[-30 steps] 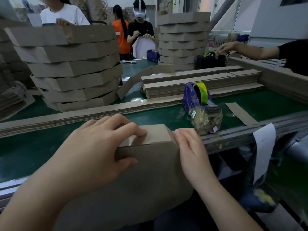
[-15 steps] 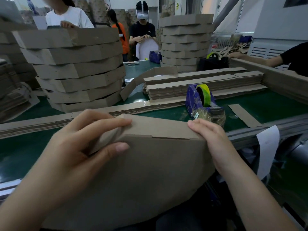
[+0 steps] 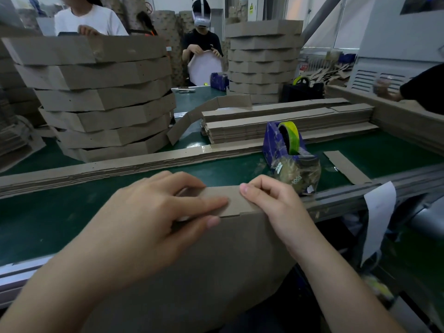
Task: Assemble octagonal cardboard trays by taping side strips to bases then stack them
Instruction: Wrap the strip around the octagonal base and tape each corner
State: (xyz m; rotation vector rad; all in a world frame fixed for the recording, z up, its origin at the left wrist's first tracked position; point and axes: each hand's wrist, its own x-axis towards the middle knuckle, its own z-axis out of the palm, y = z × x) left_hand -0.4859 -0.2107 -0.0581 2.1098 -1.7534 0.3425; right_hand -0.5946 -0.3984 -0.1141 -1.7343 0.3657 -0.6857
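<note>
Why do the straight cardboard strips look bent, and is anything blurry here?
Head view: the wide-angle lens bows the long strip pile near the frame edges. The other worker's hand at far right is motion-blurred; the left hand, right hand and tape dispenser are fairly sharp. Glare shows on the strip's top.

Green-topped table [image 3: 72, 219] carries a tall stack of octagonal trays [image 3: 101, 97] upper left, a second tray stack [image 3: 263, 61] top centre, flat side-strip piles [image 3: 286, 123] centre right, one long strip pile [image 3: 108, 168] across the middle, blue tape dispenser [image 3: 288, 150] right of centre, loose cardboard piece [image 3: 346, 168] beside it.
</note>
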